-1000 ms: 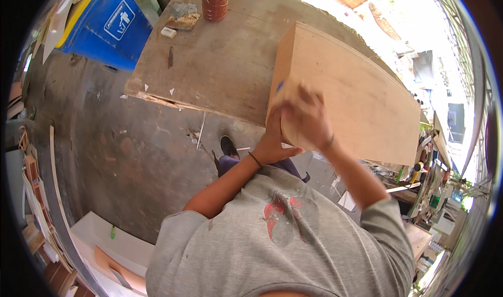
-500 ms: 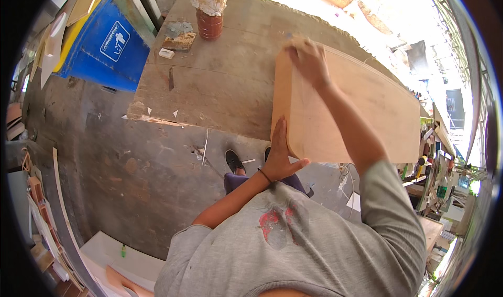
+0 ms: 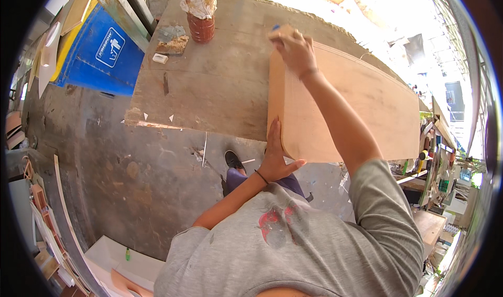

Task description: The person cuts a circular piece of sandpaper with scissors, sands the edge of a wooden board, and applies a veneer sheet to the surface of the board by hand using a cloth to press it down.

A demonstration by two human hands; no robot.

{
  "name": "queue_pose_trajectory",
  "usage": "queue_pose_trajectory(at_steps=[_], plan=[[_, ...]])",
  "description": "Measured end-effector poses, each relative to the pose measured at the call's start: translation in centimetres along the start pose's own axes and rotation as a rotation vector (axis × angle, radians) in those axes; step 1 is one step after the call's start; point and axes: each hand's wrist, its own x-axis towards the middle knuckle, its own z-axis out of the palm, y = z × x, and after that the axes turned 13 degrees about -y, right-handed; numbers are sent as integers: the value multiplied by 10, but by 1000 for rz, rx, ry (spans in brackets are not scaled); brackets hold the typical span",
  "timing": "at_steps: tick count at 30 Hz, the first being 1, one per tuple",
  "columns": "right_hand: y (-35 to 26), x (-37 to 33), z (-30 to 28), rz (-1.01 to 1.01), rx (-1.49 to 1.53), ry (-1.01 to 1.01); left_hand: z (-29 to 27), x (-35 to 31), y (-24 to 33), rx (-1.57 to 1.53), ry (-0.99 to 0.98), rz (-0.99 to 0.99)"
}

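A large pale wooden box or thick panel point(image 3: 356, 108) with rounded edges lies on the right part of the worktable point(image 3: 220, 82). Spread flat, my left hand point(image 3: 276, 158) presses against its near left corner, thumb pointing right and fingers along the left side. At the far left corner, my right hand point(image 3: 297, 53) is closed around a small tan sanding block point(image 3: 281, 33) with a bit of blue at its end. The fingers partly hide this block, and its underside cannot be seen. Dark smudges mark the panel's top face.
A reddish-brown jar point(image 3: 201, 28) with a crumpled wrapping stands at the table's far left, beside a stained scrap point(image 3: 173, 45) and a small white block point(image 3: 160, 59). Left of the table is a blue bin point(image 3: 99, 56). Cluttered shelves point(image 3: 437, 150) line the right.
My right hand has shifted slightly left and away from me at the panel's far corner, showing more of the block. My left hand stays against the near corner. The view has shifted a little.
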Motion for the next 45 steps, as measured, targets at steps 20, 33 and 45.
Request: queue_pose_trajectory(at_steps=[20, 33, 45], plan=[[16, -8, 14, -128, -235, 38, -3, -1, 3, 90, -25, -23], [11, -4, 6, -124, -140, 55, -3, -1, 0, 118, -37, 12], [12, -3, 12, -95, -115, 1, -7, 0, 1, 114, -103, -26]])
